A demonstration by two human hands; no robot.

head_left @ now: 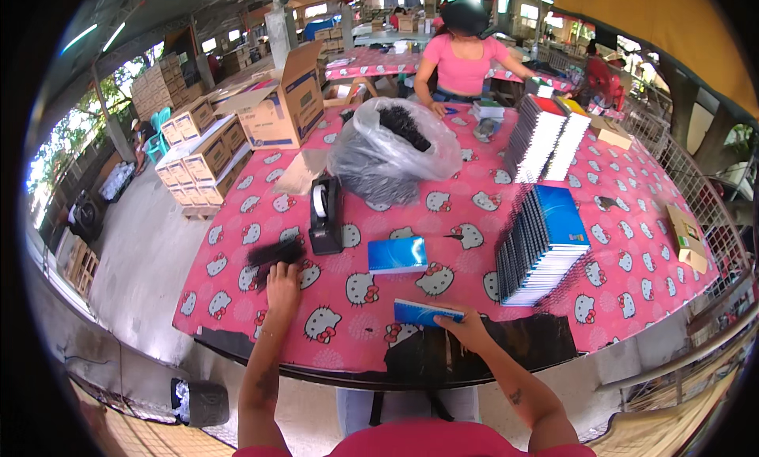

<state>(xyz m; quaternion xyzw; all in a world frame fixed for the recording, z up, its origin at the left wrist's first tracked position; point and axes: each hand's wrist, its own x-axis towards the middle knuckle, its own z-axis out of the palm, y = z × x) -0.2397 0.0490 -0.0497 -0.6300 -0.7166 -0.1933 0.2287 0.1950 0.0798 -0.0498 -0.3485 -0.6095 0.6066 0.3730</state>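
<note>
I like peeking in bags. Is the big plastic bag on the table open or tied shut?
Open. The clear plastic bag gapes at the top, showing black pieces inside.

Open-sided packing workshop. Evidence: stacked cardboard cartons far left of the hands, spiral notebook stacks right of them, tape dispenser just ahead, more work tables with people beyond.

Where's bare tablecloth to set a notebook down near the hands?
Free: between tape dispenser and blue notebook; between left hand and right hand. Crowded: right side by the notebook stack, and the centre by the plastic bag.
</note>
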